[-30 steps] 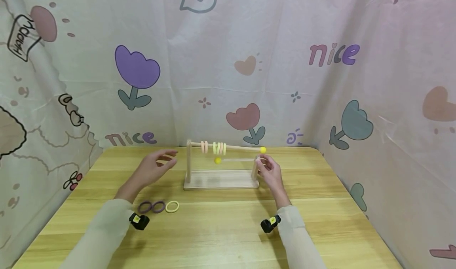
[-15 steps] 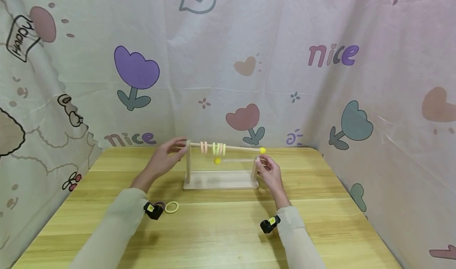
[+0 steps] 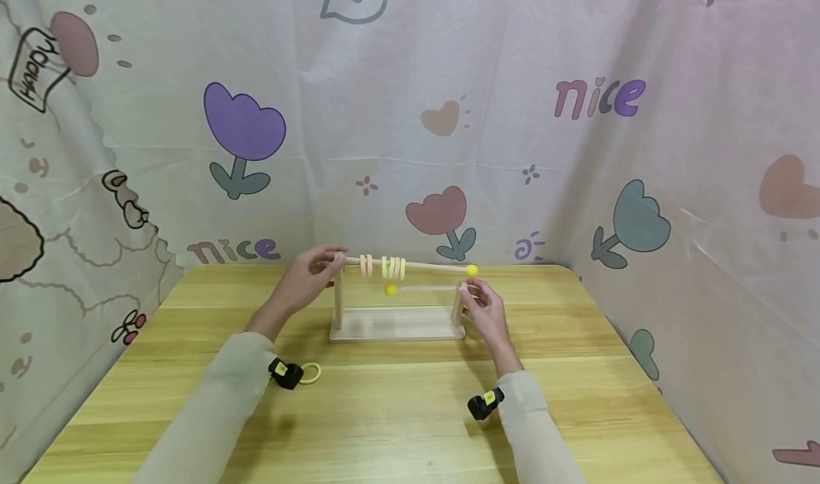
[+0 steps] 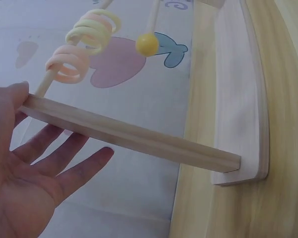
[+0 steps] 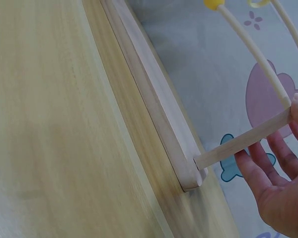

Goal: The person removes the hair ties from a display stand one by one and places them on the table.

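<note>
A person's two bare hands are at one wooden ring stand, whose base [image 3: 397,324] lies on the wood-grain table [image 3: 410,420]. Two upright posts are set into the base, one at each end. The left hand [image 3: 305,279] grips the top of the left post [image 3: 339,300] between thumb and fingers, its other fingers spread beside the wood. The right hand [image 3: 489,314] pinches the top of the right post [image 3: 458,308], with its thumb at the upper end.

Two thin rods run from the posts: the upper rod [image 3: 432,265] from the left post, the lower rod [image 3: 426,288] from the right. Each ends in one yellow ball, the upper ball [image 3: 472,270] near the right hand, the lower ball [image 3: 391,290] below the rings.

The upper rod carries two groups of rings: two peach rings [image 3: 369,265] nearer the left post, then a cluster [image 3: 396,267] of what looks like four, yellow and peach. One pale yellow ring [image 3: 319,375] lies on the table, partly hidden by the left wrist camera [image 3: 285,374].

A second camera [image 3: 485,403] sits at the right wrist. Three large tulips are printed on the cloth backdrop [image 3: 359,213].
</note>
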Demonstrator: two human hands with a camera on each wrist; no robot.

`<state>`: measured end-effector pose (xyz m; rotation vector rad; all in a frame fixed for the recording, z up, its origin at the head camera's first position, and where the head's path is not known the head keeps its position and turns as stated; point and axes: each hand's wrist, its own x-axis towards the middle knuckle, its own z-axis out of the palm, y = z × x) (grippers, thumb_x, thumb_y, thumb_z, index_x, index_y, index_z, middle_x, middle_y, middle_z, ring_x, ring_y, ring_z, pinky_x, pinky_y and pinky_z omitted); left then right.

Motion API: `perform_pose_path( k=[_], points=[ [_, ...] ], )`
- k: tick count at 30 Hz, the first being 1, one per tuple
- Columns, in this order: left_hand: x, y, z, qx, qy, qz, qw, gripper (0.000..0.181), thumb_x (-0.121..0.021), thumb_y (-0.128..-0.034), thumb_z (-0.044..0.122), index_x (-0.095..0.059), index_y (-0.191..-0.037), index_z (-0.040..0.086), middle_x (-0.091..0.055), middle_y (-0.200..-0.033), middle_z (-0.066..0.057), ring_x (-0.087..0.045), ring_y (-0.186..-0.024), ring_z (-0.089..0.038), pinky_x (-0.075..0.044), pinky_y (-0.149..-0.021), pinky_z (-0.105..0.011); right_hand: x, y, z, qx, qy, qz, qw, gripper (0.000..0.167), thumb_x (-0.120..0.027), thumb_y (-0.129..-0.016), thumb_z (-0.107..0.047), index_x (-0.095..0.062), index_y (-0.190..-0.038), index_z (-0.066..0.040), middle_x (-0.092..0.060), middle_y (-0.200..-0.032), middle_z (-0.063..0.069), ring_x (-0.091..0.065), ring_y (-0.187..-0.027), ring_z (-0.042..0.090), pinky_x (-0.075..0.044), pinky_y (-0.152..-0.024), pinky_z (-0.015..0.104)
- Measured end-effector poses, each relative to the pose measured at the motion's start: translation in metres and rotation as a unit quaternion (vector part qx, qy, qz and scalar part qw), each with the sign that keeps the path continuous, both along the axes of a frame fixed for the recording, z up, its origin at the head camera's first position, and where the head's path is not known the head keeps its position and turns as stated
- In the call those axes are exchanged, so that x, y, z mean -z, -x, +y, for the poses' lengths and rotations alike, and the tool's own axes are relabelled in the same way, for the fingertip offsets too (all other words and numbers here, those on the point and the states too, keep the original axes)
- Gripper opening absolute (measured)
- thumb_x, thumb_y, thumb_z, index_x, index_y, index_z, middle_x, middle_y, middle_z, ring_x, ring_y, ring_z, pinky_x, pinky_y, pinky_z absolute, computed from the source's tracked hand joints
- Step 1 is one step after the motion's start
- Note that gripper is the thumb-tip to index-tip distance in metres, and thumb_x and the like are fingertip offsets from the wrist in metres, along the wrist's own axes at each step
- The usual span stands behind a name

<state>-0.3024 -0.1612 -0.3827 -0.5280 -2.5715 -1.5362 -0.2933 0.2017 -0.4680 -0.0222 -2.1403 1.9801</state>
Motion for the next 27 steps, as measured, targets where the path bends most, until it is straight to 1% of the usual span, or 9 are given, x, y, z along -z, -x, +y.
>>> perform_pose_path(
  k=[5, 10, 14, 18, 24, 27],
  points=[
    [0.0022, -0.0020, -0.0016, -0.010, -0.008, -0.002, 0.9999, 0.047, -0.058, -0.1044, 0.047, -0.060, -0.141, 0.018, -0.066, -0.133, -0.018, -0.067, -0.120, -0.039, -0.062, -0.093, -0.048, 0.0004, 0.0003, -0.0026, -0.002, 0.001, -0.001, 1.0000, 0.041, -0.063, -0.104, -0.019, -0.057, -0.141, -0.002, -0.063, -0.136, 0.027, -0.067, -0.107, 0.018, -0.061, -0.090, 0.032],
    [0.0022, -0.0023, -0.0021, -0.018, -0.017, -0.007, 0.9997, 0.049, -0.059, -0.1047, 0.044, -0.058, -0.144, 0.014, -0.064, -0.137, -0.022, -0.065, -0.123, -0.042, -0.061, -0.094, -0.047, -0.0007, 0.0000, -0.0045, 0.003, -0.004, -0.002, 1.0000, 0.040, -0.063, -0.104, -0.019, -0.058, -0.140, -0.002, -0.064, -0.135, 0.027, -0.068, -0.110, 0.023, -0.062, -0.093, 0.040],
    [0.0018, -0.0017, 0.0003, -0.015, -0.028, -0.010, 0.9994, 0.051, -0.060, -0.1046, 0.041, -0.056, -0.146, 0.012, -0.063, -0.139, -0.024, -0.064, -0.126, -0.044, -0.060, -0.094, -0.047, -0.0015, -0.0003, -0.0042, 0.008, -0.003, 0.001, 1.0000, 0.039, -0.063, -0.104, -0.018, -0.058, -0.139, -0.001, -0.064, -0.135, 0.028, -0.067, -0.114, 0.031, -0.060, -0.096, 0.047],
    [0.0023, -0.0006, 0.0019, -0.014, -0.033, -0.016, 0.9992, 0.053, -0.061, -0.1037, 0.043, -0.056, -0.147, 0.014, -0.063, -0.141, -0.023, -0.063, -0.127, -0.043, -0.061, -0.093, -0.046, -0.0008, -0.0006, -0.0030, 0.011, 0.000, 0.005, 0.9999, 0.038, -0.063, -0.104, -0.016, -0.058, -0.139, 0.000, -0.064, -0.134, 0.028, -0.067, -0.116, 0.035, -0.061, -0.095, 0.047],
    [0.0037, 0.0001, 0.0011, -0.016, -0.041, -0.032, 0.9985, 0.056, -0.062, -0.1019, 0.048, -0.056, -0.149, 0.017, -0.061, -0.145, -0.020, -0.061, -0.131, -0.041, -0.060, -0.095, -0.047, 0.0015, -0.0004, -0.0029, 0.014, -0.006, 0.008, 0.9998, 0.038, -0.064, -0.104, -0.018, -0.060, -0.137, -0.001, -0.065, -0.133, 0.026, -0.068, -0.112, 0.028, -0.062, -0.091, 0.039],
    [0.0029, -0.0015, 0.0013, -0.016, -0.041, -0.036, 0.9984, 0.057, -0.062, -0.1018, 0.048, -0.055, -0.149, 0.018, -0.061, -0.145, -0.020, -0.061, -0.131, -0.042, -0.060, -0.095, -0.048, 0.0011, -0.0009, -0.0032, 0.016, -0.010, 0.008, 0.9998, 0.037, -0.064, -0.103, -0.017, -0.060, -0.137, -0.001, -0.065, -0.132, 0.027, -0.068, -0.109, 0.025, -0.063, -0.090, 0.039]
  ],
)
